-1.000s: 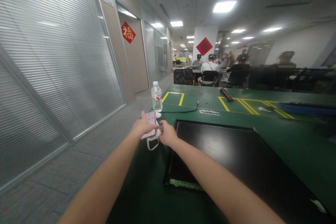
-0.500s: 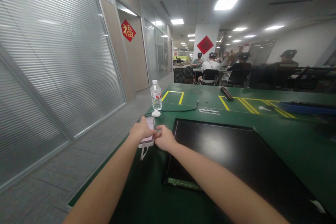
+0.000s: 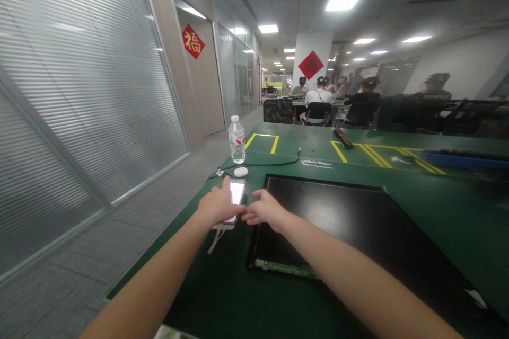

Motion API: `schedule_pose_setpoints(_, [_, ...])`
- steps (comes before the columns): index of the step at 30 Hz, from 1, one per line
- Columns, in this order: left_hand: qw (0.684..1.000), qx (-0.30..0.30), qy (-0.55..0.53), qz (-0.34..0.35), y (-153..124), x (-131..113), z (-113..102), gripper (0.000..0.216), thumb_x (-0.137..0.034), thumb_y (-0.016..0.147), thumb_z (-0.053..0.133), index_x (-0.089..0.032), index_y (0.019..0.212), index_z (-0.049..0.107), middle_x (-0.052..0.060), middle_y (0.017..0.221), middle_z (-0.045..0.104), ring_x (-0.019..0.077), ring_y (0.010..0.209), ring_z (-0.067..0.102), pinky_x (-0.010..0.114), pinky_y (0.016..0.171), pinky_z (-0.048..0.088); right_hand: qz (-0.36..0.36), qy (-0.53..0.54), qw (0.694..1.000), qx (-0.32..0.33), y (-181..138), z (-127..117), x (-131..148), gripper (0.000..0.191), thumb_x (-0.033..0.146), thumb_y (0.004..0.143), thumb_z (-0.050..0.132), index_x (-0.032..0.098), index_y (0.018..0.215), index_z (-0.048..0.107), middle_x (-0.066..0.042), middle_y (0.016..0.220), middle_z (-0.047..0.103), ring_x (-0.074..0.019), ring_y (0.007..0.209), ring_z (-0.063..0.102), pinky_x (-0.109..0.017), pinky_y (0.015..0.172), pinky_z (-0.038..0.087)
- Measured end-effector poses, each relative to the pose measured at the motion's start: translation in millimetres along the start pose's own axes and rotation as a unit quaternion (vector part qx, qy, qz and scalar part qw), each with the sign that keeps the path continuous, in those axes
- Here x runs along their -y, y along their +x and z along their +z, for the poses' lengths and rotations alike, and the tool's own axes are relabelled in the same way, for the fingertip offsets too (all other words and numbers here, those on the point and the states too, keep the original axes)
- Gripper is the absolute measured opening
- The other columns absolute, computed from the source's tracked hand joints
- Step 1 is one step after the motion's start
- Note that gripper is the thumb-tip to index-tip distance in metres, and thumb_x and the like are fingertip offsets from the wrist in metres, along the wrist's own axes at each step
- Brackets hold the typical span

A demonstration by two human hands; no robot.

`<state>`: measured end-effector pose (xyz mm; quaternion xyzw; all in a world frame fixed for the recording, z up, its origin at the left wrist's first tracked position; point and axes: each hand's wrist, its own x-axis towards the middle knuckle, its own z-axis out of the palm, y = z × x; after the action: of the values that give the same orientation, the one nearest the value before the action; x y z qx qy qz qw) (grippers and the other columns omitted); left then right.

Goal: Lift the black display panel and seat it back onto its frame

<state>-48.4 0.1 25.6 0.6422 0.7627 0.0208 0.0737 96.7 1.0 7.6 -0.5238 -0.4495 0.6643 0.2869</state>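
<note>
My left hand (image 3: 216,205) lies across a smartphone (image 3: 237,192) with a lit screen, thumb on its near right side and fingers along its left edge. Beneath the phone's near end shows a white block with a short strap (image 3: 215,241); what it is I cannot fully make out. My right hand (image 3: 267,211) hovers just right of the phone, fingers apart, its fingertips close to my left thumb. Under my right forearm lies a flat black display panel (image 3: 322,217) with a green circuit strip (image 3: 284,268) along its near edge.
A water bottle (image 3: 237,140) stands beyond the phone, near a small white rounded case (image 3: 240,171) and a black cable (image 3: 274,163). Yellow tape marks the green table (image 3: 294,143). A dark strip-like part (image 3: 342,138) and a blue tray (image 3: 465,160) lie farther off. People sit behind.
The phone and white block have shifted right with my left hand. My right hand has moved right, its fingers more spread. More of the cable by the white case now shows.
</note>
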Motion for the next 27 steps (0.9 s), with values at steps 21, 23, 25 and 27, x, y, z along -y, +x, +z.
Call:
schedule_pose_setpoints(21, [0.948,0.011,-0.317,-0.020,3,35,-20,0.076,-0.053,0.092,0.051,-0.018,0.156,0.029,0.020,0.131,0.068,0.0344,0.110,0.070,0.039,0.084,0.054,-0.029,0.052,0.998,-0.017,3,-11,12,0.062,0.011,0.083,0.063,0.017,0.139,0.036,-0.009,0.102,0.064,-0.0138,0.070,0.066,-0.030,0.067,0.059])
schedule_pose_setpoints(23, [0.932,0.032,-0.361,-0.013,1,31,-16,0.077,-0.053,0.093,0.049,-0.018,0.157,0.026,0.020,0.126,0.070,0.0318,0.099,0.073,0.037,0.074,0.057,-0.026,0.042,0.999,-0.021,10,-4,13,0.061,0.018,0.086,0.063,0.018,0.140,0.035,-0.009,0.104,0.066,-0.0141,0.069,0.066,-0.032,0.068,0.059])
schedule_pose_setpoints(25, [0.917,0.043,-0.398,0.003,1,28,-11,0.077,-0.053,0.094,0.047,-0.018,0.158,0.022,0.019,0.125,0.070,0.0292,0.094,0.073,0.035,0.069,0.057,-0.034,0.020,0.999,-0.036,17,3,14,0.059,0.025,0.089,0.064,0.018,0.140,0.035,-0.009,0.104,0.068,-0.0153,0.071,0.067,-0.035,0.070,0.059])
schedule_pose_setpoints(27, [0.913,0.036,-0.406,0.024,4,29,-6,0.076,-0.051,0.093,0.048,-0.019,0.157,0.025,0.016,0.127,0.070,0.0284,0.097,0.073,0.035,0.073,0.057,-0.027,-0.003,0.998,-0.054,20,6,16,0.059,0.028,0.088,0.066,0.016,0.138,0.036,-0.009,0.103,0.069,-0.0166,0.073,0.067,-0.037,0.071,0.059])
